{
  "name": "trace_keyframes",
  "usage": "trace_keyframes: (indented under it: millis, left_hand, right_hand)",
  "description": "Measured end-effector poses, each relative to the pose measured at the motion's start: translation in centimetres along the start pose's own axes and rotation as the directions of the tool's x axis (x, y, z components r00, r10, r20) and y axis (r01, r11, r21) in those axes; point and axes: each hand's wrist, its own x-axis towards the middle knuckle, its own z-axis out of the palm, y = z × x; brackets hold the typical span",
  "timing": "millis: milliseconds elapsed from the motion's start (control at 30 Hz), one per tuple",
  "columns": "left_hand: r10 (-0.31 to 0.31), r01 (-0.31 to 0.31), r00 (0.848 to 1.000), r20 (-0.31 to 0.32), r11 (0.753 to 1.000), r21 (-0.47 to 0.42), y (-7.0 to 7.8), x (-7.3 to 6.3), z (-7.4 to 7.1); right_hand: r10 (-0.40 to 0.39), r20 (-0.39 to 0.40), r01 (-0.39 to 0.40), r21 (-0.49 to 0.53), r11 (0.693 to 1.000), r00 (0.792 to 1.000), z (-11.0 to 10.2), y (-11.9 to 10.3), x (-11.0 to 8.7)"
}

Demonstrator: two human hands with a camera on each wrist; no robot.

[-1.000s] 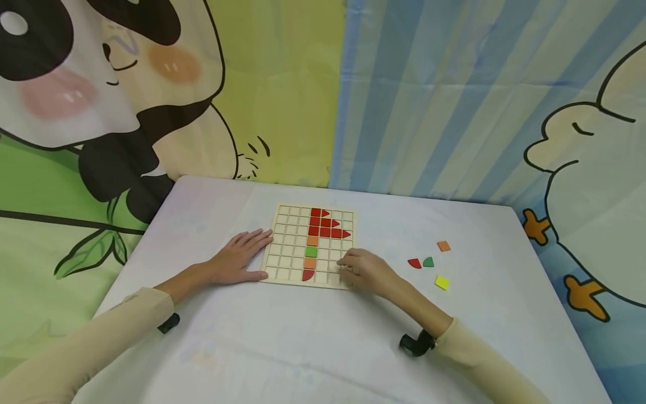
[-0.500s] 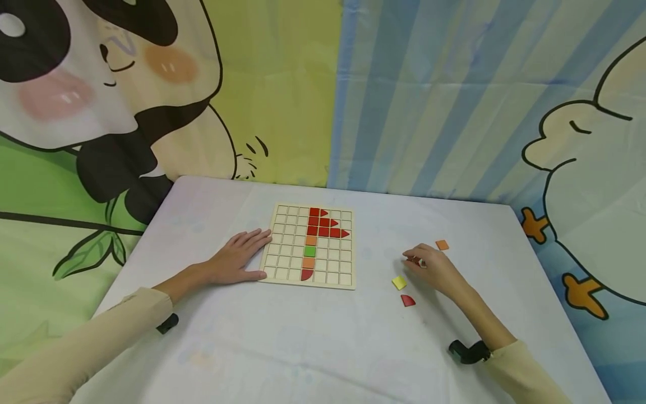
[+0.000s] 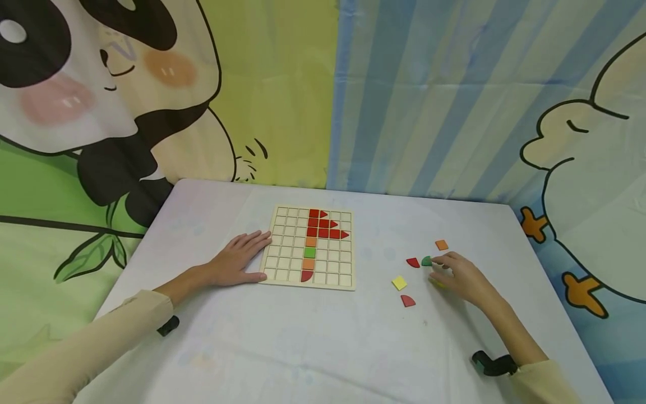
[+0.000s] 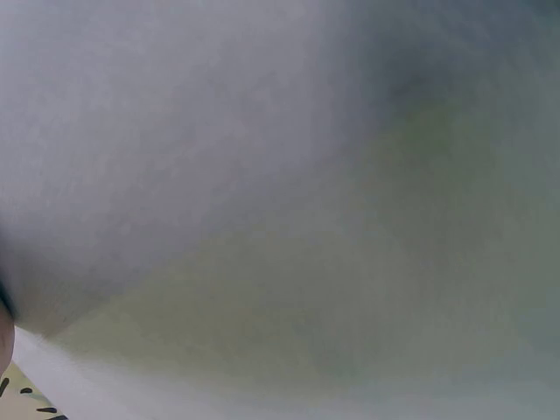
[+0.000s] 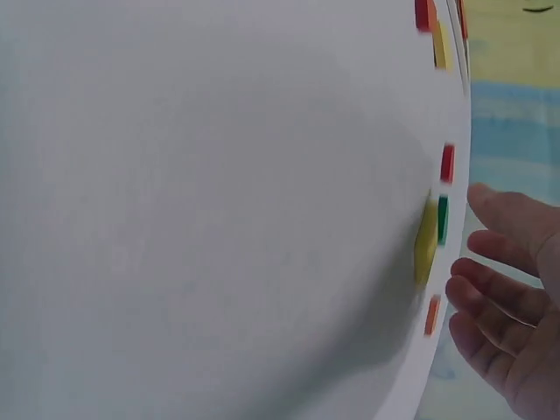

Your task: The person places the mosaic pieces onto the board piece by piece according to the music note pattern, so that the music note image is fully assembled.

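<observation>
Left of centre, we see the left hand (image 3: pixel 236 260), fingers straight, against the mid-frame board (image 3: pixel 332 266), probably steadying it; centre right, the right hand (image 3: pixel 463 278), fingers loose, grasping nothing, near a yellow tile (image 5: pixel 424 247).

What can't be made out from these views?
- Head view: outline of one yellow piece, partly covered by the right grip.
- Left wrist view: most of the left grip, cut off by the left edge.
- Right wrist view: shape of the orange piece, seen nearly edge-on.
</observation>
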Motion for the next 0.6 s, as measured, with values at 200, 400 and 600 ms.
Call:
trace_keyframes:
  millis: [200,400,600]
  left_hand:
    - [0.004,-0.004,1.000,-0.010,1.000,-0.002,0.1,0.0,-0.3]
    - [-0.013,0.013,1.000,0.009,1.000,-0.002,0.1,0.1,-0.3]
    - [-0.011,0.011,1.000,0.014,1.000,-0.005,0.0,0.0,0.0]
  right_hand:
    - [0.046,0.058,-0.044,-0.048,0.998,0.997,-0.2,1.6,-0.8]
    - [0.047,0.051,-0.045,-0.047,0.998,0.998,0.3,2.3,-1.1]
    - [0.052,0.027,-0.052,-0.020,0.998,0.998,0.7,2.7,-1.3]
